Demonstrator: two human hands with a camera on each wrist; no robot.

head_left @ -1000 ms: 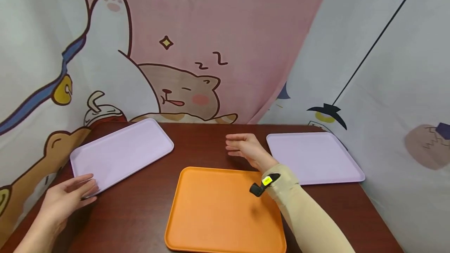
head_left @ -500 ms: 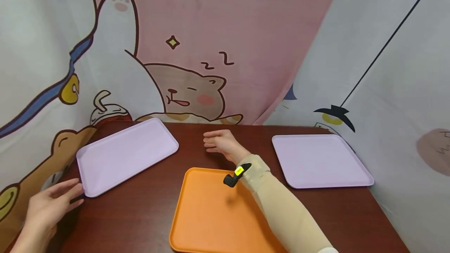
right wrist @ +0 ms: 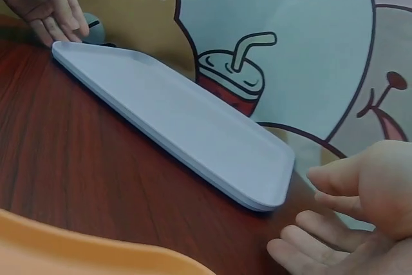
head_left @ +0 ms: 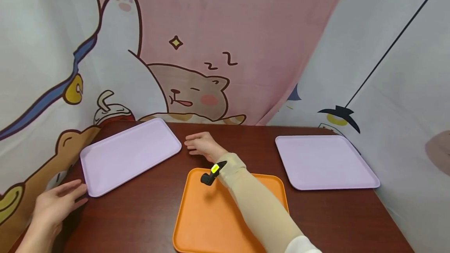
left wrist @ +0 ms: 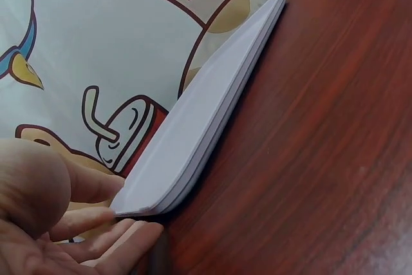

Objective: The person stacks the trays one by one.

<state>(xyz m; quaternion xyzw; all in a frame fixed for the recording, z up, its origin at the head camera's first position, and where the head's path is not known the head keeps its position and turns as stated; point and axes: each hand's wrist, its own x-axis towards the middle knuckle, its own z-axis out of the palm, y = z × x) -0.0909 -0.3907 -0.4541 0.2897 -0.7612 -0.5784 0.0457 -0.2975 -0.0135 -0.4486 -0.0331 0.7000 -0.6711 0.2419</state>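
A pale lilac tray [head_left: 130, 157] lies at an angle on the left of the dark wood table; its side shows a doubled edge in the left wrist view. My left hand [head_left: 54, 206] is at the tray's near left corner, fingers loosely extended, thumb above the rest. Whether the fingertips touch the corner I cannot tell. Just off the tray's right end is my right hand [head_left: 204, 145], fingers loosely extended and holding nothing. In the right wrist view a small gap separates this hand [right wrist: 354, 217] from the tray [right wrist: 174, 120].
An orange tray [head_left: 211, 221] lies at the front middle, under my right forearm. On the right lies another pale lilac tray [head_left: 327, 163]. A cartoon-printed cloth [head_left: 267, 30] hangs along the back and sides of the table [head_left: 140, 218].
My right hand has moved left across the table, from beside the right lilac tray to the left tray's right end. My left hand has shifted slightly left to the tray's corner.
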